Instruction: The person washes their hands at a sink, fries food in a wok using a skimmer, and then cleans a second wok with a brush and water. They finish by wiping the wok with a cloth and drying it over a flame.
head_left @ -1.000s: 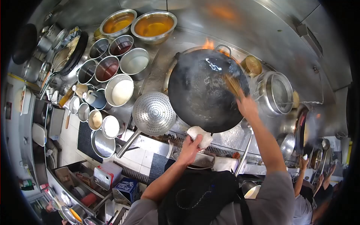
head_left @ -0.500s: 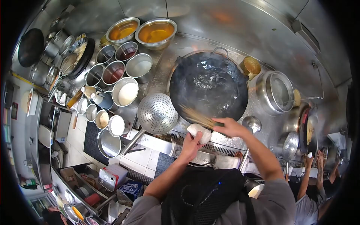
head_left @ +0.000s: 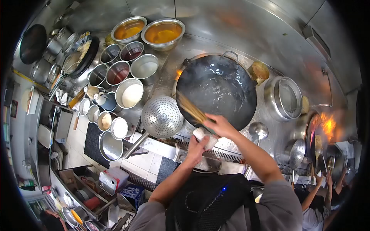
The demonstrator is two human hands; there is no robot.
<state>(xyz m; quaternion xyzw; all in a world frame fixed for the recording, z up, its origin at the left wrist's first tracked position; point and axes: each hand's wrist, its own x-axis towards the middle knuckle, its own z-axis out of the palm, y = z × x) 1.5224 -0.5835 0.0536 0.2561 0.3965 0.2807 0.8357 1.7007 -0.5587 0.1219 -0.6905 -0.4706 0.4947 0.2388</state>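
Observation:
My right hand (head_left: 219,126) is wrapped round the lower end of a bamboo brush (head_left: 190,109), whose bristles point to the upper left over the near left rim of a big black wok (head_left: 216,92). Steaming water ripples inside the wok. Just below, my left hand (head_left: 197,148) grips a white cloth (head_left: 206,138) close to my right hand. A perforated strainer (head_left: 162,116) lies left of the wok, its handle toward me.
Two bowls of orange liquid (head_left: 163,32) and several metal pots stand at the upper left. A ladle (head_left: 258,131) and stacked steel pots (head_left: 283,99) are on the right. Flames (head_left: 327,125) rise at the far right, near co-workers' arms (head_left: 316,188).
My right hand has moved left with the brush, which now points more steeply. Flames have appeared at the far right and at the wok's left edge.

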